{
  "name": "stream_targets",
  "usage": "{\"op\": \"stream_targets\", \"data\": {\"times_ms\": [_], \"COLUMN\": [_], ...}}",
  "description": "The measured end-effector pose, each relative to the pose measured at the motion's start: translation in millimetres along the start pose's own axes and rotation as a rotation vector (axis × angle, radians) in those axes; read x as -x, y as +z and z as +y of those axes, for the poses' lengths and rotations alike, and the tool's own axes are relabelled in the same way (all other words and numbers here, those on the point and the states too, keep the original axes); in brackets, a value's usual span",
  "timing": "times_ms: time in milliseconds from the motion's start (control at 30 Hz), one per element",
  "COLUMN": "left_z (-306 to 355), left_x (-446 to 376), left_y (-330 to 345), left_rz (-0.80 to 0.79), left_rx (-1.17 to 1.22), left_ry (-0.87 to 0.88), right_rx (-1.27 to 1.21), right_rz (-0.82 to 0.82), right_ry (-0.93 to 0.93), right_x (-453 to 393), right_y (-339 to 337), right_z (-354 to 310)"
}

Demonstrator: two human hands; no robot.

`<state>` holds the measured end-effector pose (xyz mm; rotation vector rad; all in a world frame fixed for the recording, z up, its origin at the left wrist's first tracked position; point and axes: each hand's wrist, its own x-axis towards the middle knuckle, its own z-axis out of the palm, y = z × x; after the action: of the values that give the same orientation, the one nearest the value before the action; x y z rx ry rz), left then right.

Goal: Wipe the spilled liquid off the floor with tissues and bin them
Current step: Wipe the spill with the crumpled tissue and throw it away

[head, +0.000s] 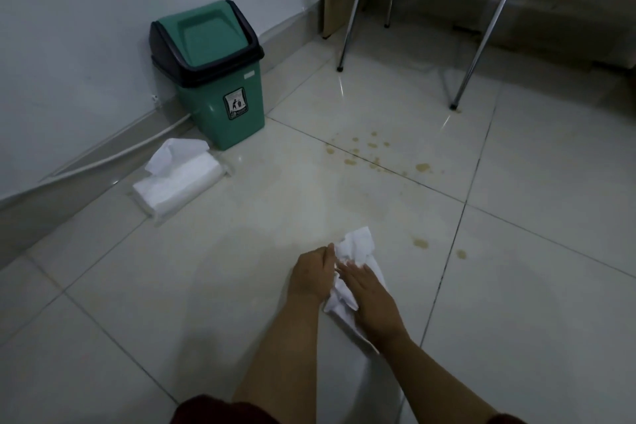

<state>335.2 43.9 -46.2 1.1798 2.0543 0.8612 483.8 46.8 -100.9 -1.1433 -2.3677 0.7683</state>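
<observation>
The floor (516, 224) is pale tile, and judging by it the job is barely begun: brownish drops (371, 144) are scattered ahead across a tile seam, with two more spots (420, 243) just right of the hands. The green swing-lid bin (220, 79) stands by the wall, near the spill, its lid shut. Beside it lies the tissue pack (179, 179), one sheet sticking up. Chair legs (481, 31) stand beyond the drops and may crowd the far wiping. Both hands bunch a tissue (356, 246) low over the floor: left hand (311, 274) fingers curled on its edge, right hand (373, 299) flatter over it.
</observation>
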Motion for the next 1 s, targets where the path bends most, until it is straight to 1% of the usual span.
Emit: {"op": "stream_targets", "data": {"times_ms": [67, 133, 200, 267, 400, 533, 567, 667, 800, 900, 1000], "left_z": [2.7, 4.8, 7.5, 8.5, 5.9, 14.3, 16.5, 20.2, 17.1, 9.8, 2.7], "left_x": [0.1, -2.5, -5.5, -8.4, -10.1, -11.5, -12.0, -12.1, -12.3, -16.3, -23.3], "left_y": [3.8, 6.4, 7.6, 8.0, 10.4, 16.5, 17.8, 21.6, 21.3, 15.3, 5.6], "left_rz": [-0.042, -0.072, -0.065, -0.041, 0.002, 0.040, 0.039, 0.035, 0.047, 0.064, 0.118], "left_rx": [0.091, 0.161, 0.183, 0.201, 0.181, 0.151, 0.148, 0.138, 0.122, 0.115, 0.121], "left_ry": [-0.022, -0.041, -0.041, -0.055, -0.061, -0.016, -0.008, 0.025, 0.031, 0.022, 0.005], "right_rx": [0.072, 0.119, 0.198, 0.257, 0.175, 0.121, 0.099, 0.019, 0.074, 0.143, 0.206], "right_rz": [0.010, 0.044, 0.027, 0.006, 0.043, 0.032, 0.054, 0.094, 0.117, 0.120, 0.124], "right_ry": [0.053, 0.152, 0.228, 0.253, 0.278, 0.144, 0.163, 0.318, 0.378, 0.426, 0.422], "right_x": [-6.0, -13.5, -18.5, -18.6, -7.3, 5.2, 5.5, 3.7, -15.1, -40.5, -62.6], "right_y": [-7.3, -19.2, -27.0, -24.9, -2.0, 6.1, 4.2, -6.4, -14.9, -7.3, -0.4], "right_z": [8.4, 18.9, 27.0, 28.5, 2.9, -8.9, -5.2, 10.2, 20.9, 24.7, 25.0]}}
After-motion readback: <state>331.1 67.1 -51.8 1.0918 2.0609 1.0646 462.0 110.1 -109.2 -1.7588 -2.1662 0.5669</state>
